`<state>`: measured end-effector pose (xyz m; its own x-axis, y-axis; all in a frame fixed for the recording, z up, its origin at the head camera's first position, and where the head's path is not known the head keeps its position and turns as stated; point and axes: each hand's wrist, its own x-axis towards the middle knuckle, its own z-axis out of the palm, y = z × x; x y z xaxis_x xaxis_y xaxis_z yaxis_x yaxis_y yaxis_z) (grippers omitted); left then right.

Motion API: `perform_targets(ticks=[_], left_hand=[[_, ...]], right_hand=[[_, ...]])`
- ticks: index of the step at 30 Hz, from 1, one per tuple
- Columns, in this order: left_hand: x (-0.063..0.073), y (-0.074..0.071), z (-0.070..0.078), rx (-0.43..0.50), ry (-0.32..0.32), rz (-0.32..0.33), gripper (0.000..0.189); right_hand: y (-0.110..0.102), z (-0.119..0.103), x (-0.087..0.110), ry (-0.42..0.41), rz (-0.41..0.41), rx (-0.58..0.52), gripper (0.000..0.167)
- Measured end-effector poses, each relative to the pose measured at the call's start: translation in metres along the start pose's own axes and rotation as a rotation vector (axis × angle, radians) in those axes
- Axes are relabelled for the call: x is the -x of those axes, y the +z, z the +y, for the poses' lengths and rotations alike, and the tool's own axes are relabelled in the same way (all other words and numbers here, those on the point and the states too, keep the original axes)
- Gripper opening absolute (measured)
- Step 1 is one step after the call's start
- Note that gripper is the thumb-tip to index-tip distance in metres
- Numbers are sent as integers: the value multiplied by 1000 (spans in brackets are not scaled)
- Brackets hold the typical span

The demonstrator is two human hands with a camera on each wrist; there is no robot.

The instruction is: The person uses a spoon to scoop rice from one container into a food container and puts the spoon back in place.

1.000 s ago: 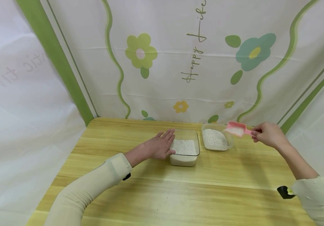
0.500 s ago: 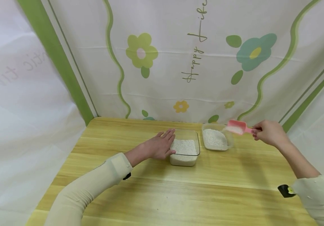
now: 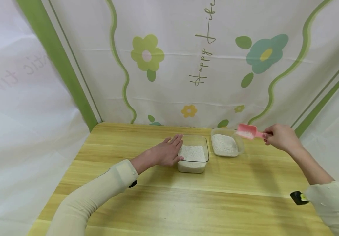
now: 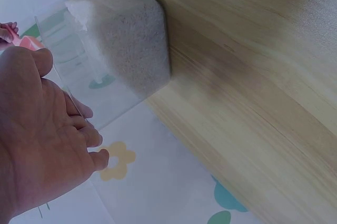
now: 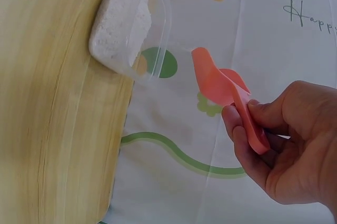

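My right hand (image 3: 281, 138) grips the handle of a pink scoop (image 3: 248, 129) holding white granular material. The scoop is held over the right edge of a clear plastic container (image 3: 240, 147) partly filled with the same material. In the right wrist view, thumb and fingers pinch the handle of the scoop (image 5: 216, 84), its mouth pointing toward the container (image 5: 152, 50). My left hand (image 3: 167, 153) rests against the left rim of a deeper clear box (image 3: 207, 152), fingers extended. In the left wrist view, the fingers lie along the wall of the box (image 4: 110, 103), filled about halfway with pale grains.
Both containers stand side by side near the back edge of a wooden table (image 3: 175, 203). A white curtain (image 3: 169, 82) with printed flowers hangs right behind that edge. More white sheets enclose the left and right sides.
My right hand has risen slightly, lifting the scoop a little above the plastic container's right edge. The left hand and both containers have stayed in place.
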<state>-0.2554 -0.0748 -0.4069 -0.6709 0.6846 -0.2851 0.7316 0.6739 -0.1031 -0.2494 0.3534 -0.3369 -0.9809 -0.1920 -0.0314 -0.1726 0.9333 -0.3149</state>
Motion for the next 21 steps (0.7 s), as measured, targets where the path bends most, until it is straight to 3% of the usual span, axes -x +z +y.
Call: perform_targets(ticks=[13, 21], left_hand=[[-1, 0, 1, 0, -7, -9, 76], [1, -1, 1, 1, 0, 7, 75]], right_hand=[[4, -4, -2, 24, 23, 40, 23], [9, -9, -4, -14, 67, 121, 22]])
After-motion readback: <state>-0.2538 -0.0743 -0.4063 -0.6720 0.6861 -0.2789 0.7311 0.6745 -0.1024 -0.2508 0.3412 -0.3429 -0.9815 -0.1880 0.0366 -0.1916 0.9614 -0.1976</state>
